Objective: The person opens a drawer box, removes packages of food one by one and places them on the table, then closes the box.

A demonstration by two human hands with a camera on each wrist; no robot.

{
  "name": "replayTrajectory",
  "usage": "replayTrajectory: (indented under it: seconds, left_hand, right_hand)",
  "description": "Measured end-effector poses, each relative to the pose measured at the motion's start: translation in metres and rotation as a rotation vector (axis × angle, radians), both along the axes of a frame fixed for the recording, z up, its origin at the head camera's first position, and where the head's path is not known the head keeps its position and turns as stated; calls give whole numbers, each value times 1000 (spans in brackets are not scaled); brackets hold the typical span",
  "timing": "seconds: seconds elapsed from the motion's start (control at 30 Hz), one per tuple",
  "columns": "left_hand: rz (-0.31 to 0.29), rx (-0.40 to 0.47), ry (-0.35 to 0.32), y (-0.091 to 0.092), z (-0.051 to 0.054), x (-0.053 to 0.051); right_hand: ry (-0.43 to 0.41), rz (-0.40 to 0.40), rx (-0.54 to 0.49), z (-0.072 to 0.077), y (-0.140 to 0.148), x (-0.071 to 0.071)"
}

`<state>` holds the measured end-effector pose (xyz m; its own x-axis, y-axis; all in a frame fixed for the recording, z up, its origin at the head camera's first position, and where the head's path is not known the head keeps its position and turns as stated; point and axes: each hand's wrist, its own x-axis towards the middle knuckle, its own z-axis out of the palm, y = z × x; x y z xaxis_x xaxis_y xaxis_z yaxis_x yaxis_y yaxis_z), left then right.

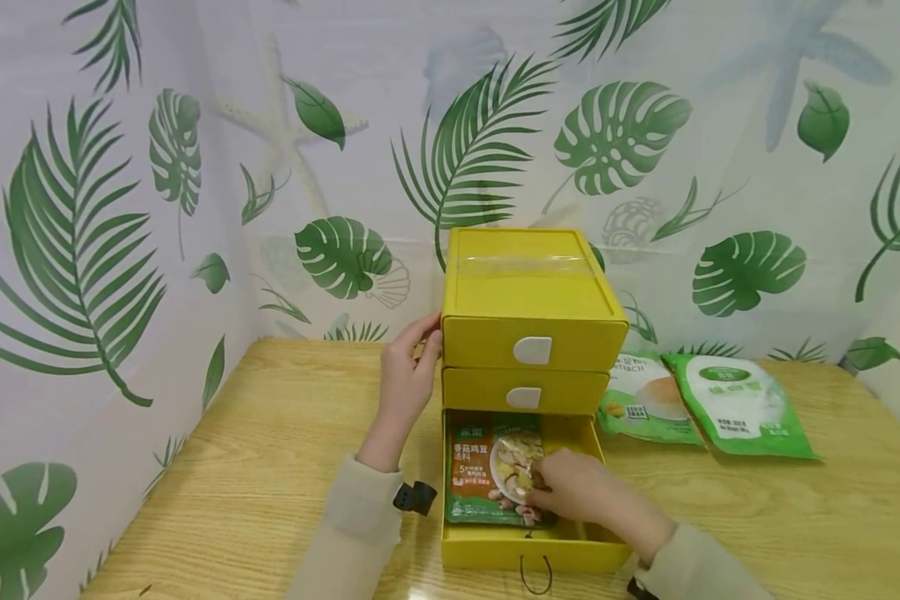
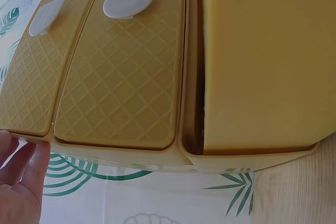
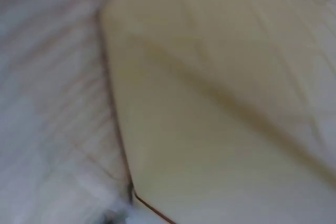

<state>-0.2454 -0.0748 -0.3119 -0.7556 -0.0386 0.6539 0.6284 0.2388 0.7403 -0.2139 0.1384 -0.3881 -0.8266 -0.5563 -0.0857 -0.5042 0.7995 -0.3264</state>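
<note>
A yellow drawer cabinet [image 1: 525, 342] stands on the table, its bottom drawer [image 1: 525, 552] pulled out toward me. A green and orange soup mix packet [image 1: 487, 475] lies in that drawer, printed with a bowl of food. My right hand [image 1: 581, 487] reaches in over the drawer's right side, its curled fingers pinching the packet's right edge. My left hand [image 1: 408, 379] rests on the cabinet's left side, fingers fairly straight, as the left wrist view also shows beside the upper drawer fronts [image 2: 118, 77]. The right wrist view is blurred and shows mostly a pale yellow surface [image 3: 173, 129].
Two green and white bags lie right of the cabinet: a starch bag [image 1: 648, 408] partly behind it and another bag [image 1: 746, 408] farther right. White tabs [image 1: 532, 350] mark the two closed drawers. A black loop [image 1: 536, 575] hangs from the open drawer's front. A leaf-printed cloth [image 1: 330, 167] hangs behind.
</note>
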Motion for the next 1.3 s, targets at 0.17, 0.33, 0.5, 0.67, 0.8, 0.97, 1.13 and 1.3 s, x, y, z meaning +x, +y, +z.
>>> replayTrajectory:
  seconds: [0.17, 0.33, 0.5, 0.67, 0.8, 0.97, 1.13, 1.3]
  left_hand:
    - [5, 1, 4, -1, -1, -1]
    - [-6, 9, 12, -3, -13, -14]
    - [-13, 14, 33, -5, -24, -26]
    - [-9, 9, 24, -2, -7, -9]
    - [-5, 7, 18, -1, 0, -1]
    - [-8, 10, 15, 0, 0, -1]
    - [-6, 8, 13, -1, 0, 0]
    - [-3, 5, 8, -1, -2, 0]
  right_hand:
    - [-42, 9, -194, 1, 6, -6]
    - [-49, -103, -328, 7, 10, -7]
    - [-105, -278, -464, 11, 13, -10]
    - [-263, -394, -653, 13, 13, -12]
    - [-365, -434, -739, 12, 12, -13]
    - [-444, -351, -712, 8, 12, -12]
    - [-524, -333, -730, 6, 12, -11]
    - [-553, -349, -783, 6, 14, -8]
